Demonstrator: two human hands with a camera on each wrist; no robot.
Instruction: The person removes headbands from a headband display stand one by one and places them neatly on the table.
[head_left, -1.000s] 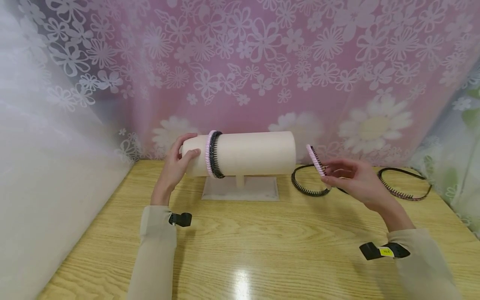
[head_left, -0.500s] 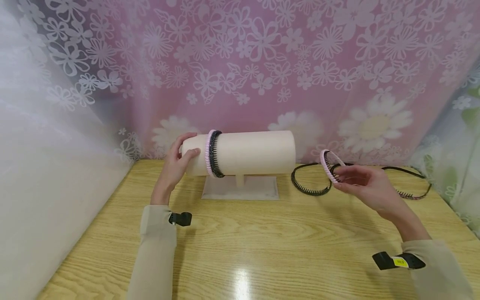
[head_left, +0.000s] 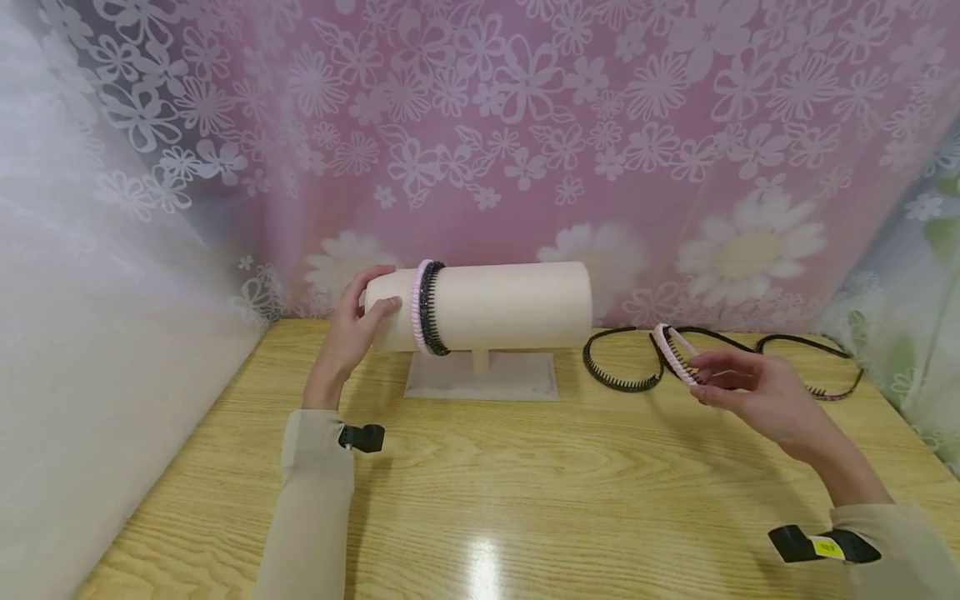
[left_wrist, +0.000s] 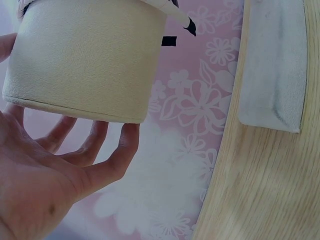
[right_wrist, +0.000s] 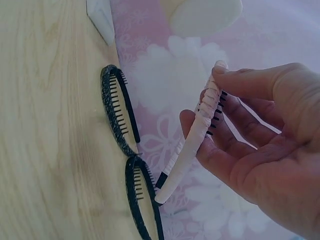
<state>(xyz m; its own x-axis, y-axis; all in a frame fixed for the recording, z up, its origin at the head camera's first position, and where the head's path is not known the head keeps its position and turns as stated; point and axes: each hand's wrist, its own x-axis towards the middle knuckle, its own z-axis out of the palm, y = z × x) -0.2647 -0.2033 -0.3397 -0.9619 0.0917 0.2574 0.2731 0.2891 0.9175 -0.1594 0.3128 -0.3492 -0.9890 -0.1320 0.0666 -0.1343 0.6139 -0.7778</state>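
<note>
A cream padded cylinder on a T-shaped stand is gripped at its left end by my left hand. In the left wrist view, fingertips touch the cylinder's flat end edge, and part of the thumb shows at the far side. A pink headband and a dark toothed headband sit side by side around the cylinder near that hand. Over the table's right side, my right hand pinches another pink headband with dark teeth. The right wrist view shows thumb and fingers on this headband, its ends pointing away.
Black toothed headbands lie at the back right of the wooden table: one left of the right hand, another beyond it, partly hidden. The stand's flat base rests on the table. A pink floral curtain hangs behind.
My right hand has moved right and lower, away from the cylinder, with the pink headband turning so its loop shows. My left hand stays on the cylinder.
</note>
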